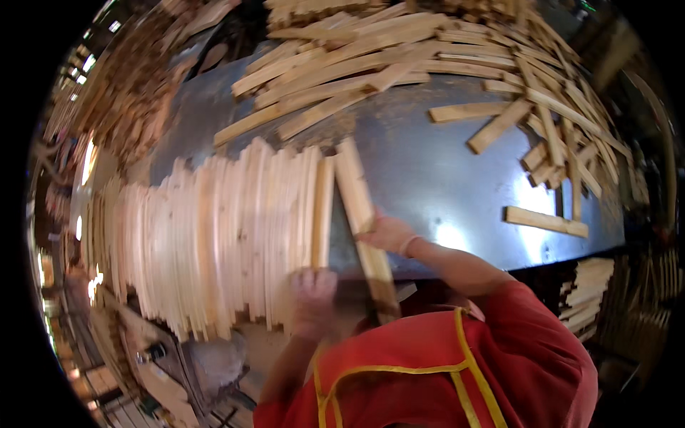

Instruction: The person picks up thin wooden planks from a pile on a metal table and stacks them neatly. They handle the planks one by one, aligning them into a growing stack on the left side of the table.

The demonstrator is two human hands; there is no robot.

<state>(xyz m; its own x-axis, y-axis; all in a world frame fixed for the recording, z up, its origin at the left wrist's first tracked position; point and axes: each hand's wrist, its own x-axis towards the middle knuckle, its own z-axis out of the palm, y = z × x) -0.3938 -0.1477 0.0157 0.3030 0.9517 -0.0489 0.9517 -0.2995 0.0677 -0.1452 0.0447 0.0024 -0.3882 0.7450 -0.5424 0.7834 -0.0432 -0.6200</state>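
Many slats [228, 235] are lining up in a packed row at nine o'clock on the worktop [428, 171]; a loose pile [342, 53] is lying from twelve to three, so the row seems well along but unfinished. At centre, the right hand [389, 234] is gripping one long, flat, pale slat [357, 192], slanting beside the row. The left hand [314, 294] is curling at the row's near corner, its hold too blurred to tell.

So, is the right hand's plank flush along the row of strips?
No, a wedge of dark tabletop shows between the plank and the row's end strip.
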